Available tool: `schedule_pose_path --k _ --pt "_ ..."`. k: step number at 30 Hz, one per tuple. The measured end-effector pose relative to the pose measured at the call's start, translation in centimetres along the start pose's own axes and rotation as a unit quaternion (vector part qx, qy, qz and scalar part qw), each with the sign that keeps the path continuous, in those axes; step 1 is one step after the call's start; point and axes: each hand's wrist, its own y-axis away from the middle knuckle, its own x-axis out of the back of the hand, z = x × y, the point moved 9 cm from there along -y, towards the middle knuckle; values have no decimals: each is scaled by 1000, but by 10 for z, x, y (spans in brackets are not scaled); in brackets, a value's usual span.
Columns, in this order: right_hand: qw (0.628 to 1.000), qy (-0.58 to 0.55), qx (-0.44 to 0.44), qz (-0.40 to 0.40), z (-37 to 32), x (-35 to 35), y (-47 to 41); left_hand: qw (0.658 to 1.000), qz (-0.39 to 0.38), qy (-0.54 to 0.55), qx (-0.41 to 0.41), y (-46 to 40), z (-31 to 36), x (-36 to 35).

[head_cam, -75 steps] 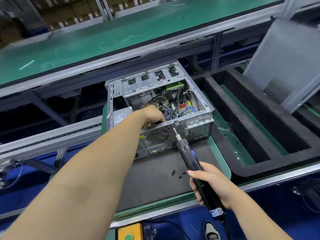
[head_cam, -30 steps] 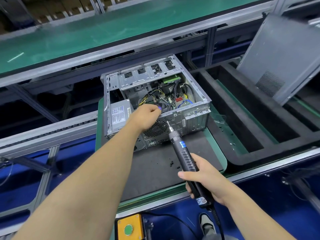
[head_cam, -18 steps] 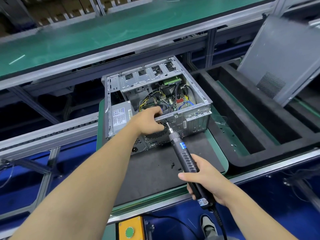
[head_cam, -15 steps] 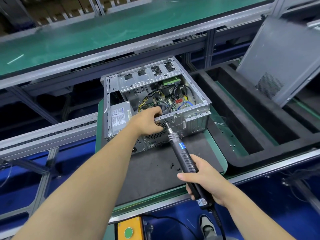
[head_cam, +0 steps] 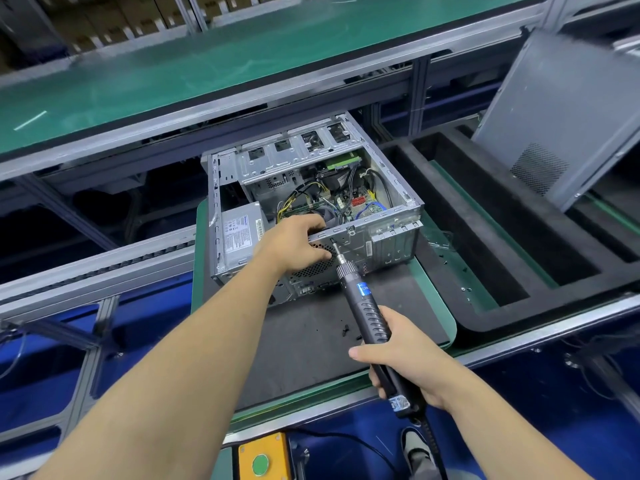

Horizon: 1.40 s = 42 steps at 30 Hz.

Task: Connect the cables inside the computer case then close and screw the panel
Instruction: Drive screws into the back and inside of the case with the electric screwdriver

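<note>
One computer case (head_cam: 311,202), open side up, sits on the dark mat (head_cam: 311,327) of a green-edged tray, with coloured cables (head_cam: 346,199) and a board showing inside. We log its side panel (head_cam: 561,109) as off, leaning upright at the far right, well apart from the case.

Two hands at work. Our left hand (head_cam: 294,242) curls over the near top edge of the case, fingers tucked inside the rim and thumb on the rear face, gripping and steadying it. Our right hand (head_cam: 405,358) is wrapped tightly round the handle of a powered screwdriver (head_cam: 363,299), whose bit tip meets the rear face just beside the left fingers, near the fan grille.

Several small dark screws (head_cam: 344,330) lie loose on the mat, near the screwdriver.

Step in hand, as we judge it: driving or checking a screw on the rear edge while the case is open. We cannot tell whether all cables are seated. Next move calls for confirming the connections, fetching the panel from the right, seating it on the case, then screwing it down.
</note>
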Motion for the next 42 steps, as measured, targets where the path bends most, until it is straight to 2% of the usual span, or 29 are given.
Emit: schedule_pose_path --k 11,24,32,42 --pt "999 -22 -27 -6 -5 -8 3 999 41 -23 2 -1 -3 2" --pt "993 -99 -45 -48 -21 -21 15 1000 21 -13 9 -1 -5 1" --pt "995 -79 -46 -32 -26 -14 16 1000 24 -16 1 0 -2 2" --pt "998 -52 -6 23 -23 -18 10 999 23 -24 -2 0 0 3"
